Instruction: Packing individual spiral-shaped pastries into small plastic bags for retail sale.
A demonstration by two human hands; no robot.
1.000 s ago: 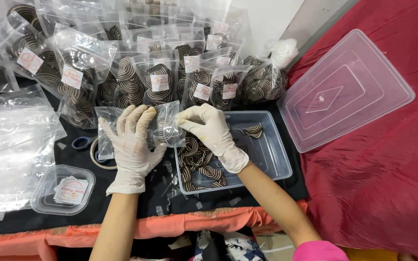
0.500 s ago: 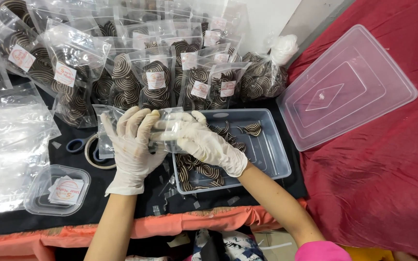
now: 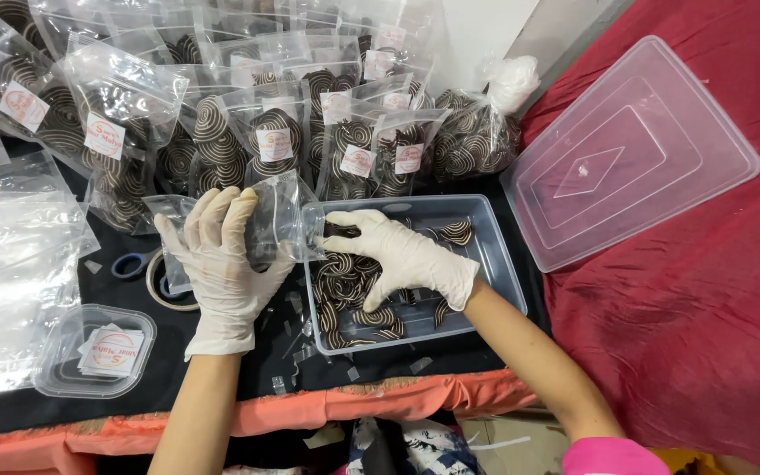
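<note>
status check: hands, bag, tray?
Left hand holds clear plastic bag open beside tray. Right hand down in grey plastic tray, on striped spiral cookies. Nothing between bag and tray.

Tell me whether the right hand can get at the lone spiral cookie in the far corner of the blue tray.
Probably yes. The right hand already lies inside the blue tray on the cookie heap, and the lone spiral cookie sits just beyond it on bare tray floor, with nothing covering it.

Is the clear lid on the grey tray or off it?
Off: the clear lid lies on the red cloth, beside the grey tray.
</note>
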